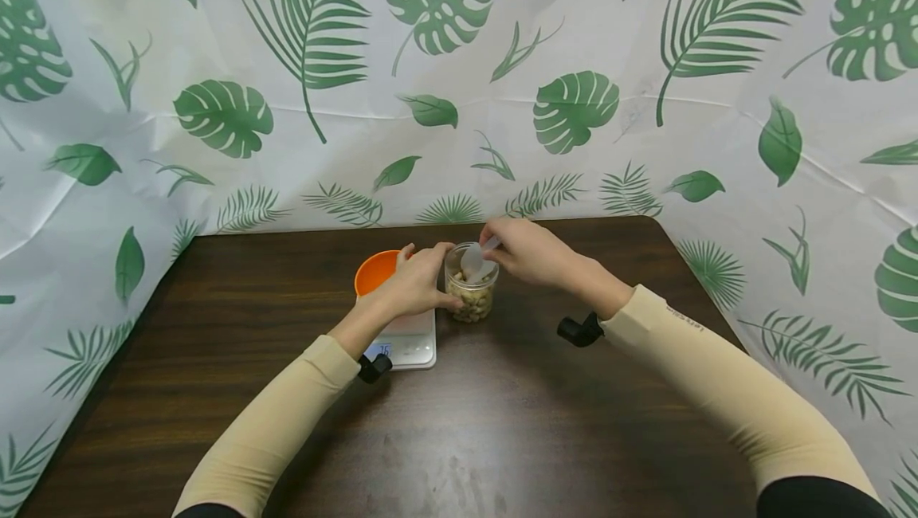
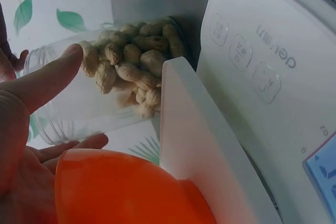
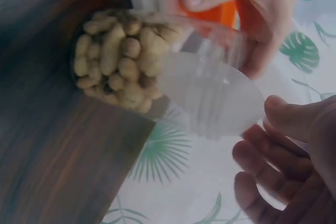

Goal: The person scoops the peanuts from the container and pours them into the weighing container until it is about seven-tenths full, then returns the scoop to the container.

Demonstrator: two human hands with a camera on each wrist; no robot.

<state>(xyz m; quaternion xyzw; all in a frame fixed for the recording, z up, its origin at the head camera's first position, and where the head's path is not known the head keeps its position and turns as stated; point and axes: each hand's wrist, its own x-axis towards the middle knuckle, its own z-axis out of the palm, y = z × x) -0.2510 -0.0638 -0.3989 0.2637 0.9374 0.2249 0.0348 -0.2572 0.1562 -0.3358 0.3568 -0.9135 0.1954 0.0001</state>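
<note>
A clear jar (image 1: 452, 267) of unshelled peanuts (image 3: 118, 59) stands upright on the table. My left hand (image 1: 412, 280) steadies it from the left, thumb on the near side and fingers round the far side. With thumb and fingertips, my right hand (image 1: 534, 253) pinches a whitish translucent spoon (image 1: 472, 261) over the jar's mouth. The spoon's bowl is inside the jar, close above the peanuts. Just left of the jar, partly behind my left hand, an orange bowl (image 1: 373, 271) sits on a white kitchen scale (image 1: 416, 353).
The scale's lit display (image 1: 378, 350) faces me, partly covered by the left wrist. Dark wooden table (image 1: 502, 422) surrounds these things. A white curtain with green leaves (image 1: 473, 159) hangs right behind the table's back edge.
</note>
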